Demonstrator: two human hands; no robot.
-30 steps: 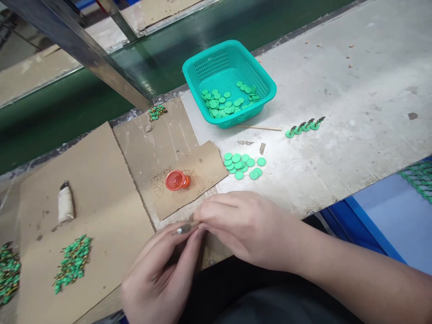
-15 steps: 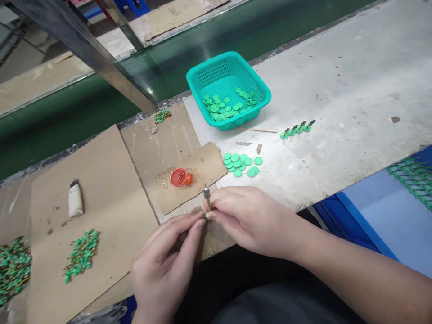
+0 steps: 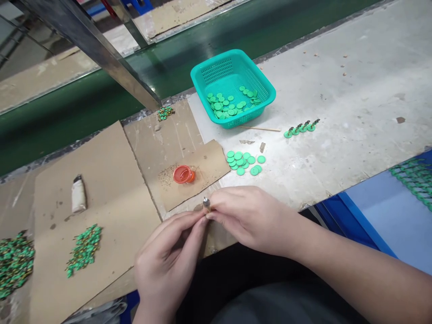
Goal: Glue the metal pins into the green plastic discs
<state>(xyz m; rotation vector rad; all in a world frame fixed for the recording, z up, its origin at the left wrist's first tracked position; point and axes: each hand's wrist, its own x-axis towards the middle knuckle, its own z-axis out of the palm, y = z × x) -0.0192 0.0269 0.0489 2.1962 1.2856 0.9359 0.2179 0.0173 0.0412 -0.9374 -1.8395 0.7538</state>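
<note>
My left hand (image 3: 172,256) and my right hand (image 3: 248,220) meet fingertip to fingertip over the table's front edge. Between them stands a small figure (image 3: 206,203) with a dark top and a pale tip, pinched by my right thumb and forefinger. The left fingertips press together at its base, and what they hold there is hidden. Just beyond the hands are a small red cup (image 3: 184,174) on cardboard and several loose green discs (image 3: 241,162). Several green discs with dark-topped pieces standing on them (image 3: 302,128) form a row to the right.
A teal basket (image 3: 232,121) holds more green discs. A thin stick (image 3: 259,129) lies before it. On the left, cardboard (image 3: 111,193) bears a white tube (image 3: 78,195) and a pile of small green pieces (image 3: 84,249). A metal post (image 3: 111,58) rises behind.
The figure between my fingers has tipped and sits lower, its top now nearer my fingertips. The view has shifted slightly, so the table's things appear a little further right.
</note>
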